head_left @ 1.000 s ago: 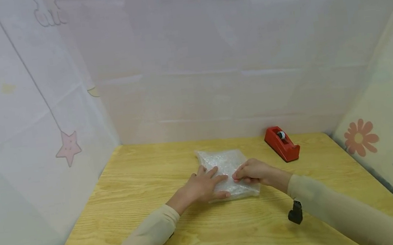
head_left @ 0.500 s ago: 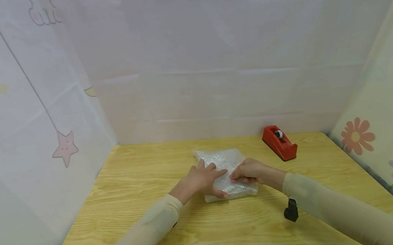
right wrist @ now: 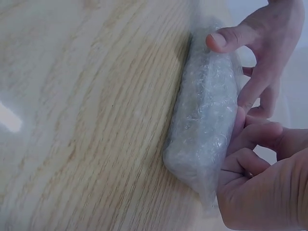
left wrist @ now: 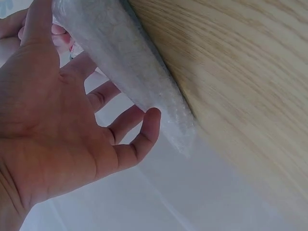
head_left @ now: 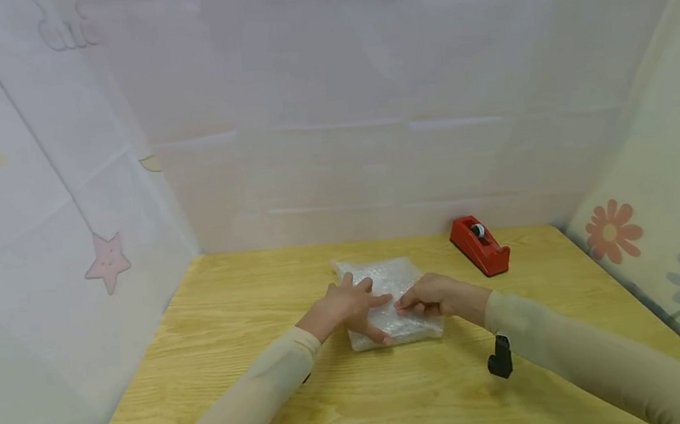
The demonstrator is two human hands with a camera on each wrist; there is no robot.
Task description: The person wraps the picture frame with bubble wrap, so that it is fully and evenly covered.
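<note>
A flat package in clear bubble wrap (head_left: 391,276) lies on the wooden table, its contents hard to make out. My left hand (head_left: 351,305) rests on its left side with the fingers spread; in the left wrist view that hand (left wrist: 62,110) shows loosely bent fingers along the wrap's edge. On the package's right part, my right hand (head_left: 434,294) presses its bunched fingertips against the top. Seen from the right wrist, the right hand (right wrist: 269,178) has curled fingers close against the bubble wrap (right wrist: 202,115), and nothing distinct shows between them.
Behind and right of the package stands a red tape dispenser (head_left: 480,246) with a roll in it. Pale printed cloth (head_left: 315,103) hangs behind the table (head_left: 247,285) and along both sides. A small black device (head_left: 500,357) hangs from the right sleeve.
My left hand has shifted slightly forward on the bubble wrap, its thumb drawn nearer the package's front edge. The right hand stays at almost the same spot on top. The head view has shifted slightly.
</note>
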